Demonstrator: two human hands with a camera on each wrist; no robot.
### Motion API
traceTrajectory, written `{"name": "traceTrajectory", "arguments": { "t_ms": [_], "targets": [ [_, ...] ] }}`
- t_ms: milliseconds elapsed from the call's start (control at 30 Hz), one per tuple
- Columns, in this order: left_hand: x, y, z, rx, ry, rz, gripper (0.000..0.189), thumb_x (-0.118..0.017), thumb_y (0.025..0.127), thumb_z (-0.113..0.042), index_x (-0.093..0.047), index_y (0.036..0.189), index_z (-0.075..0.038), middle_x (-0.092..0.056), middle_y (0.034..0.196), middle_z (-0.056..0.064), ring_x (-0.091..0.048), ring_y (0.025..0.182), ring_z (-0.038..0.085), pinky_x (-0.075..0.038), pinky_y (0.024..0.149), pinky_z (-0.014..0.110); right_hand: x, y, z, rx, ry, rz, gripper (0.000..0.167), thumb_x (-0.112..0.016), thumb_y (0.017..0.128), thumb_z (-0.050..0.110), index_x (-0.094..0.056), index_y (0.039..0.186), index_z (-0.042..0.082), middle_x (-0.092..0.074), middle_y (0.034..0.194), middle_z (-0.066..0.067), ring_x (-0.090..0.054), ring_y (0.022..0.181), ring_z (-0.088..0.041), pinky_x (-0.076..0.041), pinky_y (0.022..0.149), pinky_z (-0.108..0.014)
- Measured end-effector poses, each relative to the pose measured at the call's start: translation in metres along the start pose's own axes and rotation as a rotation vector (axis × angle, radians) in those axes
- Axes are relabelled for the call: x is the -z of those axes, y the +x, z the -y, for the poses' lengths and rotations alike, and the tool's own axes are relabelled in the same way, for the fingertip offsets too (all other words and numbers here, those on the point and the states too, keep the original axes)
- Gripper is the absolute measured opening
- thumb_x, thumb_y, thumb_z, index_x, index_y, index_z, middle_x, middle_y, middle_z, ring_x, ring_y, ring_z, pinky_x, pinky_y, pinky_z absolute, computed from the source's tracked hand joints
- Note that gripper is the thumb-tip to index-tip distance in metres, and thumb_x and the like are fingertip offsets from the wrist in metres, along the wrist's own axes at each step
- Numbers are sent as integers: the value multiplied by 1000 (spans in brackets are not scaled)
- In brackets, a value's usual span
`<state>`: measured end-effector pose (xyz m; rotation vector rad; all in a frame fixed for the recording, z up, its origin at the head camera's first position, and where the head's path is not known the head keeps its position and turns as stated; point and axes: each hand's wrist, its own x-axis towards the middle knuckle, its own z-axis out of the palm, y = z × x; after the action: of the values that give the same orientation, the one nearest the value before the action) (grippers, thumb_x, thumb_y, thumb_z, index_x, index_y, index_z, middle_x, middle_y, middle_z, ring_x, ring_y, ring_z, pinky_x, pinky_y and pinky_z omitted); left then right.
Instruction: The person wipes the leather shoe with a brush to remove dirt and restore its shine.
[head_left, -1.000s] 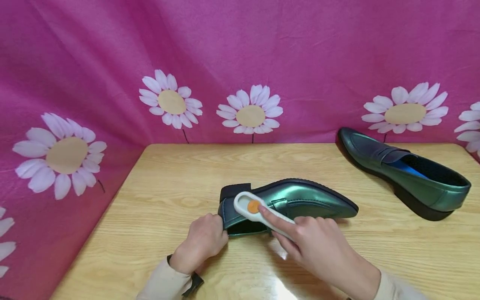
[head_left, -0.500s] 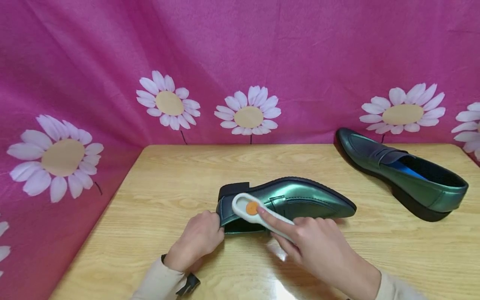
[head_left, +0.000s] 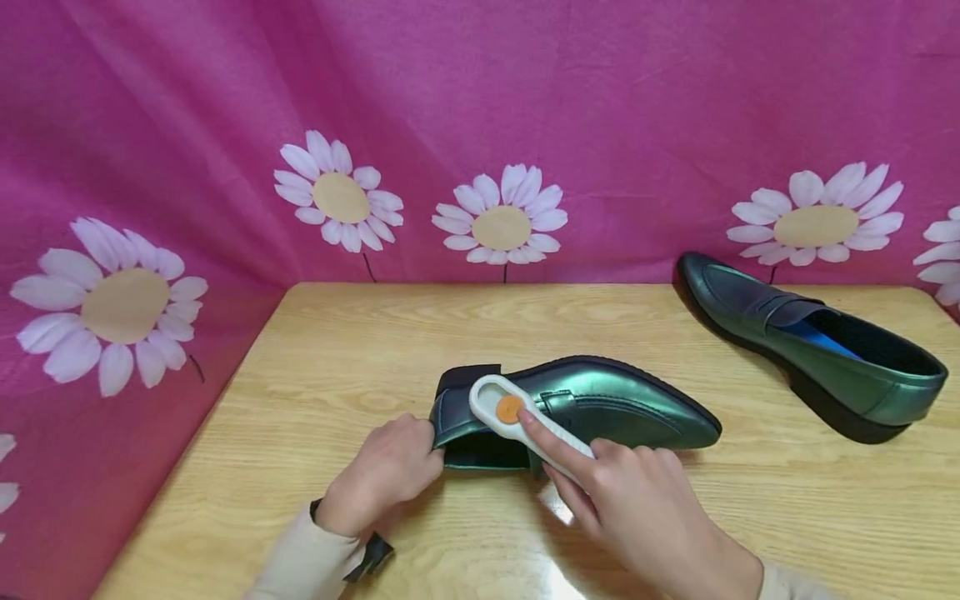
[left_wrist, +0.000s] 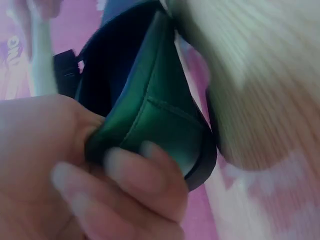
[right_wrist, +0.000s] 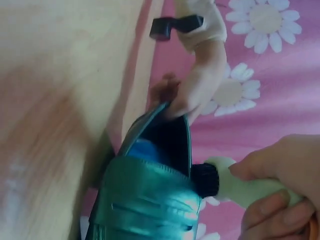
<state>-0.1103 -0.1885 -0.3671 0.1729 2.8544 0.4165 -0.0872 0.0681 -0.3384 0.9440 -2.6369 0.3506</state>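
A shiny dark-green loafer (head_left: pixel 630 412) lies tipped on its side, its toe to the right and its opening toward me. My left hand (head_left: pixel 390 467) grips it by the heel, with the thumb inside the opening and the fingers outside, as the left wrist view shows. In my right hand (head_left: pixel 645 508) is a white-handled shoe brush (head_left: pixel 491 392), the index finger stretched along it to an orange round spot (head_left: pixel 510 408). Seen from the right wrist, its black bristles (right_wrist: pixel 206 180) meet the side of the loafer just beside the opening.
A second green loafer (head_left: pixel 802 354) with a blue insole stands upright at the back right of the wooden table (head_left: pixel 360 350). Behind the table hangs a pink cloth (head_left: pixel 630 108) with printed daisies. A black strap (head_left: pixel 371 554) hangs at my left wrist.
My left wrist has shifted a little to the left, and the loafer's heel has moved slightly with it. The brush stays at about the same spot on the loafer. Both grips are unchanged.
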Motion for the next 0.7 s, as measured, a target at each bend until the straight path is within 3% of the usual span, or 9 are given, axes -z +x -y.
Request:
{"name": "traceTrajectory", "arguments": {
  "t_ms": [133, 267, 367, 567, 700],
  "targets": [
    [-6, 1, -7, 2, 73, -182, 17, -61, 84, -9, -56, 90, 6, -58, 72, 13, -57, 59, 23, -46, 53, 36, -2, 4, -6, -12, -28, -45, 61, -71, 85, 31, -48, 141, 37, -26, 52, 12, -22, 42, -5, -20, 39, -23],
    [-12, 1, -11, -31, 123, -321, 46, -64, 83, -7, -48, 122, 10, -63, 91, 20, -64, 66, 29, -52, 55, 39, -6, 8, -15, 1, -68, -143, 56, -71, 84, 29, -54, 137, 33, -26, 51, 10, -22, 41, -6, -18, 38, -24],
    [-13, 2, -11, -43, 131, -325, 57, -63, 83, -5, -42, 133, 11, -62, 98, 21, -65, 71, 28, -53, 59, 38, -8, 9, -11, 2, -54, -105, 57, -71, 85, 29, -53, 138, 34, -28, 51, 10, -23, 41, -6, -21, 39, -23],
    [-12, 5, -8, -78, 132, -303, 56, -59, 83, -1, -40, 133, 15, -63, 90, 21, -65, 68, 25, -52, 56, 35, -8, 9, 3, 12, -15, 35, 61, -69, 88, 34, -43, 143, 39, -29, 53, 11, -24, 43, -5, -23, 41, -22],
    [-9, 6, -4, -124, 124, -255, 56, -57, 86, -2, -38, 135, 17, -64, 96, 25, -66, 72, 25, -54, 59, 34, -11, 15, -10, 9, -52, -56, 56, -68, 88, 31, -50, 140, 36, -28, 52, 9, -23, 41, -7, -21, 39, -24]
  ]
}}
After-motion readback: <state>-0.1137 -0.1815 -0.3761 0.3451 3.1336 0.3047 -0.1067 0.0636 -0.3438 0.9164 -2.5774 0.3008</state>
